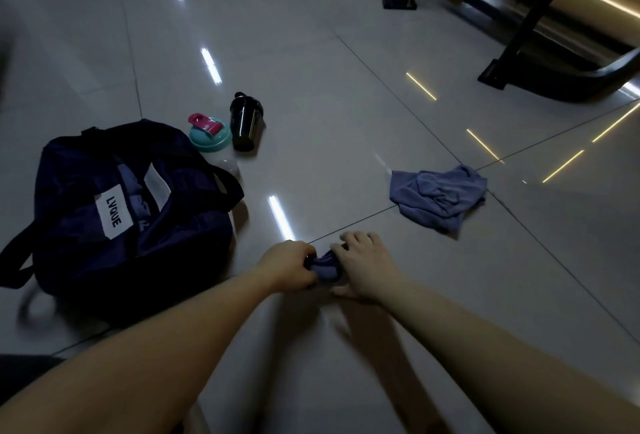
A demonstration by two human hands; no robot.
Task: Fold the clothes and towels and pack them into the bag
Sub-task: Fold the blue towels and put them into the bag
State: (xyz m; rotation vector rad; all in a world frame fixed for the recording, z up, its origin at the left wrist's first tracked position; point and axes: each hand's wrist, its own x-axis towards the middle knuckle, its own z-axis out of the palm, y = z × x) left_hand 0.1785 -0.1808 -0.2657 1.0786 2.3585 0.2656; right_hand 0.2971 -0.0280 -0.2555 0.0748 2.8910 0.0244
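Your left hand [289, 265]: clenched on the nine o'clock end of a small bunched blue cloth [325, 266], fingers curled round it, knuckles up.

Your right hand [363, 269]: laid on the three o'clock end of the same cloth, fingers spread and fairly straight, thumb down toward the floor [346, 104]. It pressed rather than gripped, as far as you could see.

Blue cloth: held between your two hands, low over the grey tiles, just on your side of a tile seam.

Bag [69, 226]: dark navy, at nine to ten o'clock from your hands, near your left forearm. It lay unzipped with its mouth gaping, blue fabric [136, 188] showing inside, and a white label [113, 211] reading LVQUE on its side.

Towel [438, 196]: blue-grey, crumpled, unfolded, on the floor at two o'clock from your hands, apart from them.

Bottle [210, 137]: teal lid with a pink flap, at eleven o'clock, touching the bag's far edge.

Black shaker [246, 122]: upright, just beside the bottle at its three o'clock side.

Black metal frame [540, 11]: at one o'clock, well apart.
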